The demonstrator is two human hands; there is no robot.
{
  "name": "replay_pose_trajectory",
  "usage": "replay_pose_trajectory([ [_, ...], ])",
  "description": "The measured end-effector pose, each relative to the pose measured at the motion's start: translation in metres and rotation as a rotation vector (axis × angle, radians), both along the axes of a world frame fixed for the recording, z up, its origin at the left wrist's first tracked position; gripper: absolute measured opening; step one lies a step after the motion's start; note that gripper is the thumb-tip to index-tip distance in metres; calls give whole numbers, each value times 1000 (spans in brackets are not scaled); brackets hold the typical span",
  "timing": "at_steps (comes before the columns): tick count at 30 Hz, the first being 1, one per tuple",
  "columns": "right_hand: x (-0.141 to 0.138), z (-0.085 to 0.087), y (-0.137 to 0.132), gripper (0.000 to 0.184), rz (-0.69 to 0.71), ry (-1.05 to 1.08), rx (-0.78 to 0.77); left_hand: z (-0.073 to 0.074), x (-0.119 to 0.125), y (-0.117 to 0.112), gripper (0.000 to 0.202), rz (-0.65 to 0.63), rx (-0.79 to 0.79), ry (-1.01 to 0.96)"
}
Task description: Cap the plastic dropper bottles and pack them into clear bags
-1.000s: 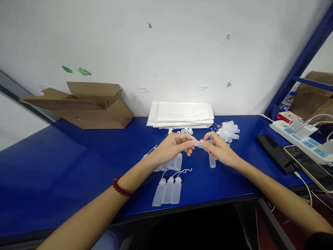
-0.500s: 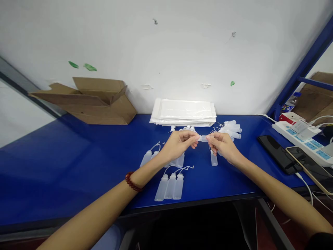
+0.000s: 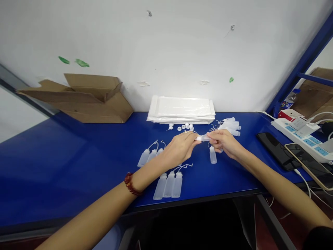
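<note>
While the head view looked down on the blue counter [image 3: 65, 156], left hand [image 3: 182, 147] and right hand [image 3: 223, 142] met above it. Each was pinched tight on one end of a small bottle [image 3: 204, 138], held level between them, off the surface. A loose bottle [image 3: 212, 155] lay just below the right hand. Near the front edge lay three bottles [image 3: 169, 184] in a row, with more bottles [image 3: 148, 156] left of the left hand. Behind them a bottle pile [image 3: 230, 125], caps [image 3: 186, 126] and bag stack [image 3: 182, 110] sat by the wall. A cardboard box [image 3: 85, 100] sat far left, phones [image 3: 275, 150] far right.
</note>
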State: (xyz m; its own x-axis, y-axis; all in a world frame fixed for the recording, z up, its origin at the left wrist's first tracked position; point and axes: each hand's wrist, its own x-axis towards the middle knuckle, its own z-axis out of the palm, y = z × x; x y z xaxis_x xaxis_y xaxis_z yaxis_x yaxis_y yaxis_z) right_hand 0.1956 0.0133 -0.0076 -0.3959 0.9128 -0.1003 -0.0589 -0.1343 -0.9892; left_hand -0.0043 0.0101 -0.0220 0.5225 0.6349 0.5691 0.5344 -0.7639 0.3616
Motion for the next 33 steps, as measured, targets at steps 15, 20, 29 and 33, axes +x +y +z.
replay_pose_trajectory([
  [15,1,1,-8,24,-28,-350,607,22,-8,-3,40,-106,-388,39],
  [20,-2,-6,-4,34,-16,-252,404,8,-11,3,33,-14,75,256],
  [29,-4,-2,-2,56,31,13,-7,4,-6,-2,33,26,315,308],
  [33,-3,-4,-2,43,59,-16,184,16,-5,-6,38,-42,7,79],
])
